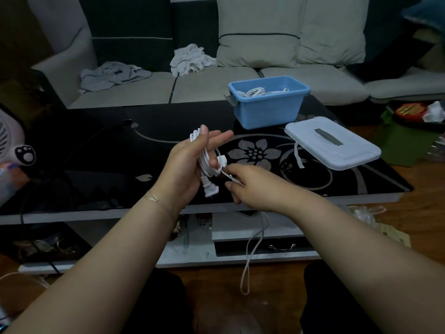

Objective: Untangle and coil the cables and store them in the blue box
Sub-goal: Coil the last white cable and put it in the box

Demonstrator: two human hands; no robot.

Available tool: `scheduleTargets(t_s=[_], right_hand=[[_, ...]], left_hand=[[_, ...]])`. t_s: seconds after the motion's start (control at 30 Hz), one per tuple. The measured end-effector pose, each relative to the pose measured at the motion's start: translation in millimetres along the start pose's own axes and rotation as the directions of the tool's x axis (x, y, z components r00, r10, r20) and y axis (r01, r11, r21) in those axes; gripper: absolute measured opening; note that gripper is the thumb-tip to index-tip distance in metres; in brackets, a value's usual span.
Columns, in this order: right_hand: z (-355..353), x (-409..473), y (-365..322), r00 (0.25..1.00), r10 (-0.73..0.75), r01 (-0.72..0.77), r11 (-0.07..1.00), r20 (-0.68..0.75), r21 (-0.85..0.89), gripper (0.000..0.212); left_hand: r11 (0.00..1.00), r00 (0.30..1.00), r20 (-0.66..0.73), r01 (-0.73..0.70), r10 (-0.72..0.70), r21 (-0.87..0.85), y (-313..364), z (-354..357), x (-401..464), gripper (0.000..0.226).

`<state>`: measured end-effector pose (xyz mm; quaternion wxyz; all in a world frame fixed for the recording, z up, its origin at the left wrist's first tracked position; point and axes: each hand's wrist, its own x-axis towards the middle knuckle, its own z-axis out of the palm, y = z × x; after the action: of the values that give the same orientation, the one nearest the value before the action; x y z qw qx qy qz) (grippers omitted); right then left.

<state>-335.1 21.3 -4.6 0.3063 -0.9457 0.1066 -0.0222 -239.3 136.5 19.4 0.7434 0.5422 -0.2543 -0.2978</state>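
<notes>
Holding white cable (206,162), hands (186,165) above table (96,153).

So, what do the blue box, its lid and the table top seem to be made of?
Blue box: probably moulded plastic, matte, judging by its even colour and rolled rim. Lid: likely pale plastic too, smooth, with a grey recessed handle. Table top: looks like glossy black glass with a printed flower pattern; it reflects light faintly.

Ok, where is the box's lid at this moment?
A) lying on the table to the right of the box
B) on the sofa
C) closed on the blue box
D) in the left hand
A: the pale lid lies flat on the black table, right of the open blue box.
</notes>
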Motion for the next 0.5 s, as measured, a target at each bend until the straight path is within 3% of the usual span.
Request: scheduleTargets(t_s=[0.07,0.27,0.5], right_hand=[[-1.0,-1.3,-0.1,1.000,0.005,-0.004,1.000,0.004,-0.028,0.013],[-3.9,-7.7,-4.5,0.998,-0.049,0.052,0.996,0.036,-0.072,0.019],[-4.9,-8.4,-0.7,0.992,-0.100,0.112,0.978,0.075,-0.175,0.023]], left_hand=[[1.000,1.000,-0.015,-0.007,0.008,0.029,-2.5,0.4,1.1,0.036],[0.977,0.986,-0.131,-0.079,0.106,0.197,-6.4,-4.1,7.9,0.035],[0.903,0.989,-0.051,-0.109,0.143,0.416,-11.6,1.9,6.6,0.033]])
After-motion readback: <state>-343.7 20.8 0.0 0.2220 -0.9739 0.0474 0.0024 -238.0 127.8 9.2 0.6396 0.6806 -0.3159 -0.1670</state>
